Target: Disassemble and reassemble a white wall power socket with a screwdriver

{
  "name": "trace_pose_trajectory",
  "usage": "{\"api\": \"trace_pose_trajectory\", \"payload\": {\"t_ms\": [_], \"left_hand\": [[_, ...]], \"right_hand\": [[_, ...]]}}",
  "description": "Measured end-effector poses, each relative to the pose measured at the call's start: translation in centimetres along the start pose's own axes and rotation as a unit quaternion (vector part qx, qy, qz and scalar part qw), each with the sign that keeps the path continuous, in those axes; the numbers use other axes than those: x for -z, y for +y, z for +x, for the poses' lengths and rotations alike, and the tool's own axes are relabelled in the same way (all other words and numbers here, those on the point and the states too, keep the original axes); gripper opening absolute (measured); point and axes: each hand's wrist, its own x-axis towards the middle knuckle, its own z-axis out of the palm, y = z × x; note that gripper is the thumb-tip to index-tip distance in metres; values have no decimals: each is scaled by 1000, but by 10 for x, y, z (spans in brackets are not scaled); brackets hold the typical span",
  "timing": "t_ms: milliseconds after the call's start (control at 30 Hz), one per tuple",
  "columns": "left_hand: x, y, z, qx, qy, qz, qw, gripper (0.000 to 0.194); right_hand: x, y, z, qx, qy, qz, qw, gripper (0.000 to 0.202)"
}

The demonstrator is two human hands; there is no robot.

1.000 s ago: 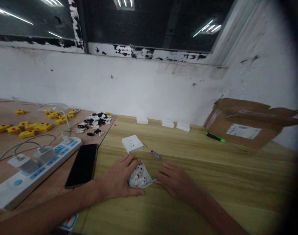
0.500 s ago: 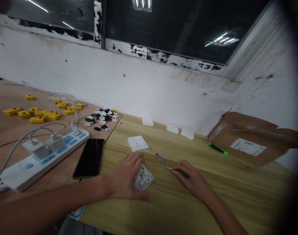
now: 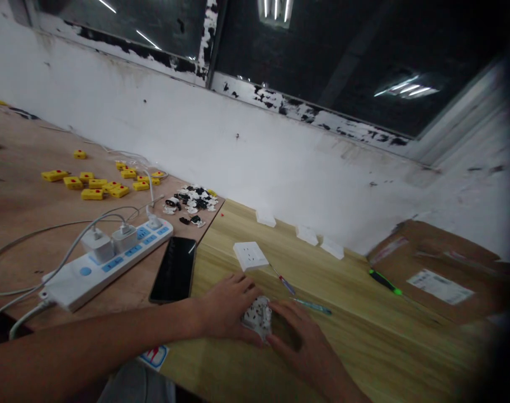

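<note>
A white wall socket point(image 3: 255, 318) is held between my two hands low over the wooden table, its inner side with small slots and fittings facing me. My left hand point(image 3: 230, 308) grips its left side, thumb along the near edge. My right hand point(image 3: 301, 338) has thumb and fingers at its right edge; the fingertips partly cover it. Beyond my right hand lies a screwdriver point(image 3: 313, 306) with a teal handle. A second screwdriver point(image 3: 287, 284), red and blue, rests by another white wall socket point(image 3: 250, 255) lying face up.
At left are a black phone point(image 3: 173, 270), a white power strip point(image 3: 108, 267) with plugs and cables, yellow blocks point(image 3: 93, 193) and a pile of black and white parts point(image 3: 196, 198). White pieces point(image 3: 307, 234) line the wall. A green-black screwdriver point(image 3: 385, 282) lies beside a cardboard box point(image 3: 439, 268).
My right hand has let go of the screwdriver, now on the table, and moved left to the wall socket. My left hand has closed on the socket. The camera view has turned left.
</note>
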Motion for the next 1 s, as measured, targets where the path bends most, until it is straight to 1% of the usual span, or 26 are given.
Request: {"api": "trace_pose_trajectory", "payload": {"t_ms": [67,133,233,333,433,533,700,767,1000], "left_hand": [[-1,0,0,7,8,4,1000,74],[-2,0,0,2,10,3,1000,73],[-3,-1,-1,-4,14,9,1000,72],[-5,-2,-1,-5,15,18,1000,70],[-6,-3,0,-6,11,23,1000,70],[-6,-3,0,-8,12,27,1000,69],[-6,-1,1,-6,11,25,1000,70],[-6,-1,2,-7,7,24,1000,71],[-4,-1,4,-6,-8,34,999,69]], "right_hand": [[-1,-8,10,-2,-33,27,999,36],[4,-11,20,5,-56,46,997,31],[12,-14,33,31,-88,46,995,38],[15,-14,40,72,-110,26,991,47],[11,-8,40,94,-109,29,989,44],[5,0,38,94,-83,54,991,40],[0,10,34,112,-46,77,990,42],[0,10,33,115,-40,81,989,41],[7,1,34,118,-60,44,990,44]]}}
